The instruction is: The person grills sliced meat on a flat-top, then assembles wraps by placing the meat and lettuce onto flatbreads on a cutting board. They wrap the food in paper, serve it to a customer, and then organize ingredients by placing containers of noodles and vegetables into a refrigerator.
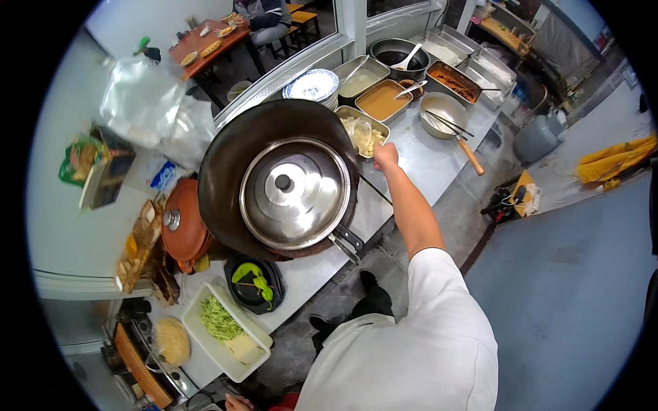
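Observation:
My right hand is closed at the near edge of a metal tray of pale yellow chunks. It appears to grip the handle of a clear plastic scoop lying among them; the fingers are partly hidden. Left of this arm, a steel lid with a black knob sits inside a big dark wok. A black handle sticks out beside the lid. At the bottom edge a hand, seemingly my left hand, is cut off by the frame, so its grip does not show.
Trays of brown sauce and reddish food stand beyond, near a wooden-handled pan. Stacked plates sit behind the wok. Nearer are an orange pot, green peppers on a black dish and a white bin of shredded cucumber.

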The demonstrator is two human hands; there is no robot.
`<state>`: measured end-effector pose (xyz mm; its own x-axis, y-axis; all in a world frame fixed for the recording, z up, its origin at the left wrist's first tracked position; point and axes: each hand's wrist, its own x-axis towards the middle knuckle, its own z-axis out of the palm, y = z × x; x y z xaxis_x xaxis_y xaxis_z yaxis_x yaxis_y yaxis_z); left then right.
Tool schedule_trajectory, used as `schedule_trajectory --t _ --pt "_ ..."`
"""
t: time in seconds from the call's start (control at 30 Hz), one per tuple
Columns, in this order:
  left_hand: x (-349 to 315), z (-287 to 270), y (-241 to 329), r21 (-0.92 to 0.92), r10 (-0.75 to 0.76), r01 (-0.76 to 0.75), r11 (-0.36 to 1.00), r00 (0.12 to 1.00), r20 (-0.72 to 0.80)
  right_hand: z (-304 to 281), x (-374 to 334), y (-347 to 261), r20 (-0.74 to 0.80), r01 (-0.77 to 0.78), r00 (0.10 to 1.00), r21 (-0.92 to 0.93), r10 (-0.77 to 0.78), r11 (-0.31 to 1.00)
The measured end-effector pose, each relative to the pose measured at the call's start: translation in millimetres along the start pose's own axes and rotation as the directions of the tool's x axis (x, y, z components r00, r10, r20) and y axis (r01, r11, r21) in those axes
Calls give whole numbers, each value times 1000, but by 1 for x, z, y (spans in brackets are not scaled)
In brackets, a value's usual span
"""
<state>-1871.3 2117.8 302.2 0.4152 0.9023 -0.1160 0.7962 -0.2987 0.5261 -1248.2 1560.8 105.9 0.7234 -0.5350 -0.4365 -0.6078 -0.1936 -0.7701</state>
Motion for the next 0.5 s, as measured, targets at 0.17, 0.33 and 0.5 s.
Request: schedule_trajectory --t 0.17,0.33,0.5 --pt "-11 3 24 90 -119 117 989 993 19 -17 16 2 190 27 982 -84 -10 996" --pt "-50 33 150 261 35 -48 964 998 56 -53 -14 -24 -161 611 696 -378 -700 695" --pt "11 74 120 -72 106 -93 993 973 204 -31 54 -69 206 659 727 -476 -655 582"
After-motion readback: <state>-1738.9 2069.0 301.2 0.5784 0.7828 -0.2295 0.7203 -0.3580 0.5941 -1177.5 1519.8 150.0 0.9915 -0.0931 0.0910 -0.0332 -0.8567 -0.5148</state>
